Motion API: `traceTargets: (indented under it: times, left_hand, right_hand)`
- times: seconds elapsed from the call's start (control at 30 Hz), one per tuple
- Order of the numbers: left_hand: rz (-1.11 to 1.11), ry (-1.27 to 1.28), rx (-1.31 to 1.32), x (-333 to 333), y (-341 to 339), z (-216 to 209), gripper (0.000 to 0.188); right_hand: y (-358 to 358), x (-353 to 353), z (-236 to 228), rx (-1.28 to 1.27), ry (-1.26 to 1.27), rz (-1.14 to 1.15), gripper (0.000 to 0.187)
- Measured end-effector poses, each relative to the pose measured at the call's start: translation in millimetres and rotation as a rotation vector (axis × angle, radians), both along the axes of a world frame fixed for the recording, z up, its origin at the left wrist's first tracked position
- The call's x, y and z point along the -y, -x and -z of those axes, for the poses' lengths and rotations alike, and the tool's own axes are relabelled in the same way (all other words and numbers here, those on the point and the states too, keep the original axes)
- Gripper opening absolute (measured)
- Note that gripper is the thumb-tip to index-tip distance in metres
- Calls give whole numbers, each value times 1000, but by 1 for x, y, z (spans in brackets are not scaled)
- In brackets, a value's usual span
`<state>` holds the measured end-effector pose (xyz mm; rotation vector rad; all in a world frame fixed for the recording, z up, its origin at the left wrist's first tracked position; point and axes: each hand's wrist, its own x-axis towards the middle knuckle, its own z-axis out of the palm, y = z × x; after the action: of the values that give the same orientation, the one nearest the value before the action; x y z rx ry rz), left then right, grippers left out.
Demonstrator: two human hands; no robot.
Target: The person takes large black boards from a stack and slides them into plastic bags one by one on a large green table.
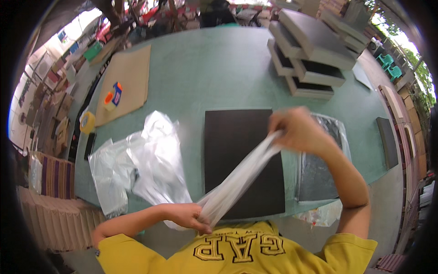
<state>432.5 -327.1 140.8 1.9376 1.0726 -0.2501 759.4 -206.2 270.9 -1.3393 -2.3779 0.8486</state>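
A clear plastic bag (237, 180) is stretched slantwise between my two hands, over a flat black board (237, 137) lying on the green table. My left hand (189, 217) grips its lower end near my shirt. Up and to the right, my right hand (296, 130) pinches the other end, somewhat smeared by motion. A heap of crumpled clear plastic bags (153, 155) lies left of the board. Right of it, partly behind my right forearm, rests a dark board in a clear plastic bag (317, 176).
Grey-and-black boxes (315, 41) are stacked at the far right of the table (210, 68). At the left lie brown cardboard (130, 77), a glue bottle (113, 97) and a tape roll (87, 122). A dark strip (387, 142) sits along the right edge.
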Motion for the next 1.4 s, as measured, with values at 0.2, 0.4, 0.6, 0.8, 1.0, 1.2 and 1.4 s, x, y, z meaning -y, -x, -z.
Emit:
traceTargets:
  times: [0.2,0.4,0.6,0.8,1.0,1.2,1.4]
  left_hand:
    - [-1004,-698,45,-112,29,16,9]
    - [-675,-789,182,-183,-15,80,46]
    - [-829,-565,314,-223,-47,96,53]
    - [-780,-616,345,-212,-53,51,50]
    - [-771,-833,414,-191,-54,-2,34]
    - [-803,-795,496,-194,-50,-38,14]
    - [-748,-449,610,-224,-24,-55,18]
  right_hand:
    - [8,11,139,-43,103,68,26]
    - [-37,-75,194,-80,-292,439,47]
    - [-61,-127,222,-62,-137,496,42]
    - [-58,-122,185,-96,-185,489,42]
    - [-65,-105,118,-227,-195,503,34]
    - [-88,-93,70,-851,235,432,16]
    - [-96,-92,54,-1177,562,243,27]
